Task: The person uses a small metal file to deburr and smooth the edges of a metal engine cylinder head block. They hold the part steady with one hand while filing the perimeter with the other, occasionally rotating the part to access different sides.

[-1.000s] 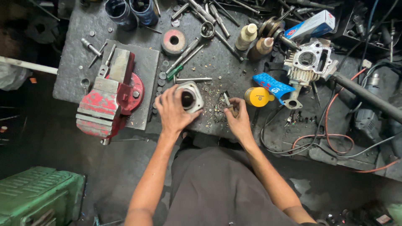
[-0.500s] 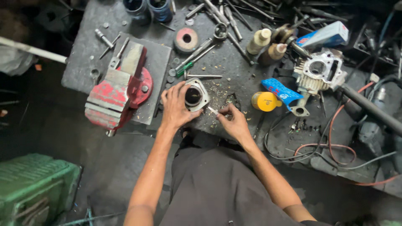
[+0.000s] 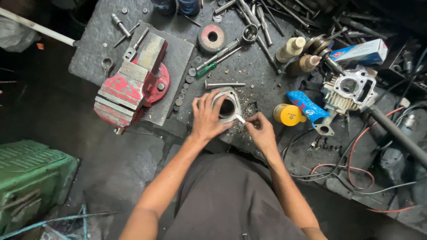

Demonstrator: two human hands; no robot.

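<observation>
While both hands work at the near edge of the bench, the findings stand as follows.

Right fingers: the right hand has thumb and forefinger pressed together, pinching a small pale strip-like tool whose tip meets the near right rim of the part.
Left fingers: the left hand is spread, fingers curled over the left rim and steadying the part.
Work piece: a grey cast-metal cylinder with a round dark bore lies on the dark metal bench, between the two hands.
Progress: pale flakes and crumbs lie scattered just beside the cylinder, which suggests scraping of its face is well under way; how much of the face is cleaned cannot be judged.
Left of hands: a red bench vise with worn grey jaws, apart from the cylinder.
Right of hands: a yellow plastic canister lying on its side, near; beyond it a blue flat packet and a finned grey engine head.
Far side: a loose steel valve stem, wrenches and sockets.
Hidden: the left palm covers the cylinder's left flank; the tool's material is too small to tell; the bench's far edge is cut off.
</observation>
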